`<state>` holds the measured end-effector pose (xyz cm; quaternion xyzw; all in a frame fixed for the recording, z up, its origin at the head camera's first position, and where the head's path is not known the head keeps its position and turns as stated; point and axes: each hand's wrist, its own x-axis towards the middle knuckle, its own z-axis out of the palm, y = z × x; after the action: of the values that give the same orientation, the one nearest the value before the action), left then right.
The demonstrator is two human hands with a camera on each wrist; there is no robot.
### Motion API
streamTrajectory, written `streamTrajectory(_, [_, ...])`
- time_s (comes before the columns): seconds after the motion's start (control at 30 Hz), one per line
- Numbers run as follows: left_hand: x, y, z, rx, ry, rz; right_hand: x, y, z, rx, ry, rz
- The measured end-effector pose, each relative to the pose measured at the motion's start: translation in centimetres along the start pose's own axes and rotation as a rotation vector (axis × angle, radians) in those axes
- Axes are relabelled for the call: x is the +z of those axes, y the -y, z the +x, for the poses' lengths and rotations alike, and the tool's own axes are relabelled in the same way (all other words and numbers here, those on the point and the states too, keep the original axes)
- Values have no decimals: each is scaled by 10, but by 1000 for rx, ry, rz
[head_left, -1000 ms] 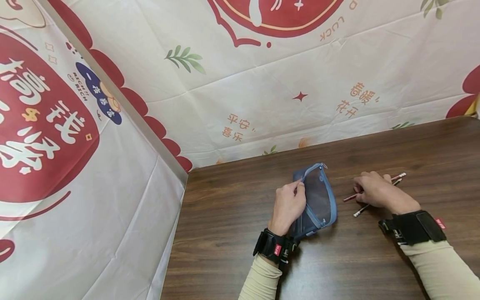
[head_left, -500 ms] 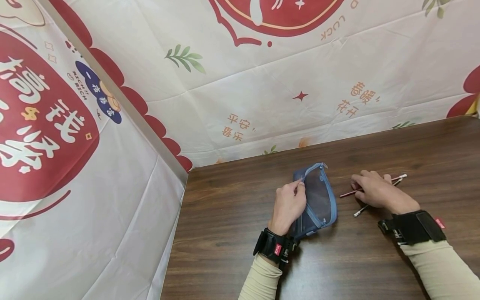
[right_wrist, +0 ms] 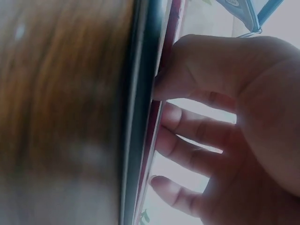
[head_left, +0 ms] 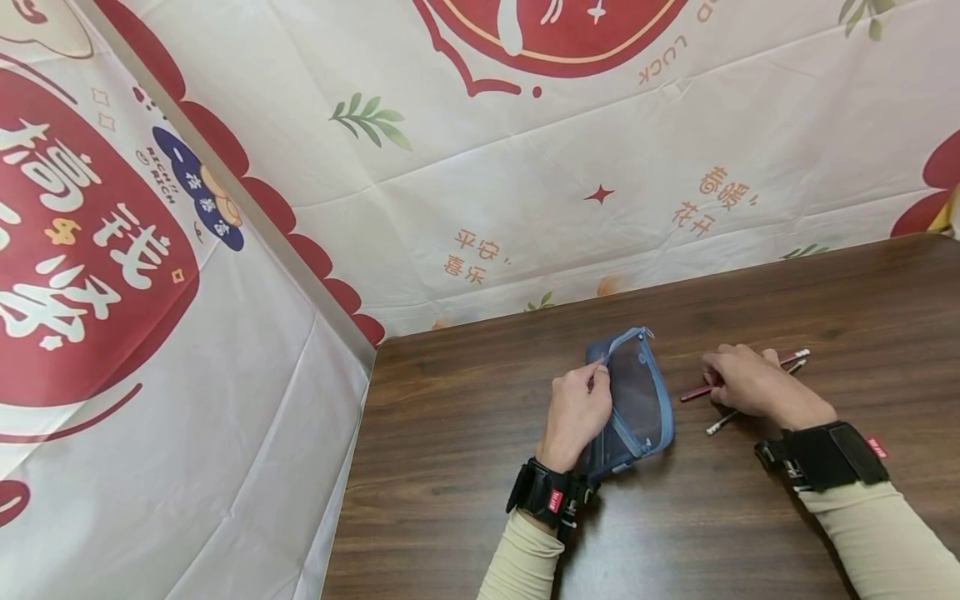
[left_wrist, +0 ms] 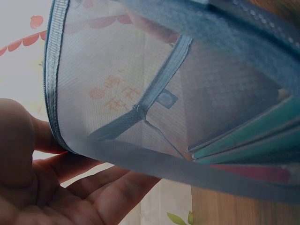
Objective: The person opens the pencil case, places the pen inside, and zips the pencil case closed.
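My left hand (head_left: 577,412) pinches the left edge of a blue mesh zip pouch (head_left: 651,392), whose mouth gapes toward the right. Through the mesh in the left wrist view, teal sticks (left_wrist: 248,136) and a pink-red one (left_wrist: 258,172) show inside the pouch. To the right of it, my right hand (head_left: 753,383) pinches a dark red pencil (head_left: 696,392) between thumb and fingers, low over the table. A dark pencil (head_left: 722,422) with a white end crosses beneath that hand; both pencils run close together in the right wrist view. The hand hides their middles.
The brown wooden table (head_left: 450,467) spreads around both hands. A white printed cloth (head_left: 480,183) hangs behind its far edge, and another printed cloth (head_left: 247,433) stands along the left side. Black straps (head_left: 828,457) circle both wrists.
The red pencil's left end has shifted slightly left, rising a little and then dropping back. My right hand has edged left with it. The left hand and pouch stay in place.
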<state>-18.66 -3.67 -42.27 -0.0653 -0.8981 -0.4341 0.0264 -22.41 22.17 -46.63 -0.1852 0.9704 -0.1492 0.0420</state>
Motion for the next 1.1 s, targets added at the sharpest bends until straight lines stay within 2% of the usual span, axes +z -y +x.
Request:
streamTrajectory(0.1, [0,0,0,2,0,-5,-3,0,0,-6,-15,1])
streamTrajectory(0.23, [0,0,0,9,-4,-3,-9,-1,0,-6,-83,6])
streamTrajectory(0.4, [0,1,0,10,-5,3,-18,-1,-2,-28,-221,10])
streamTrajectory(0.53, [0,1,0,6,-1,2,-25,2,-3,-50,-345,59])
streamTrajectory(0.63, [-1,1,0,4,-2,2,-31,6,-4,-58,-406,92])
streamTrajectory(1.1, [0,0,1,12,-10,13,-38,13,-7,-40,-487,153])
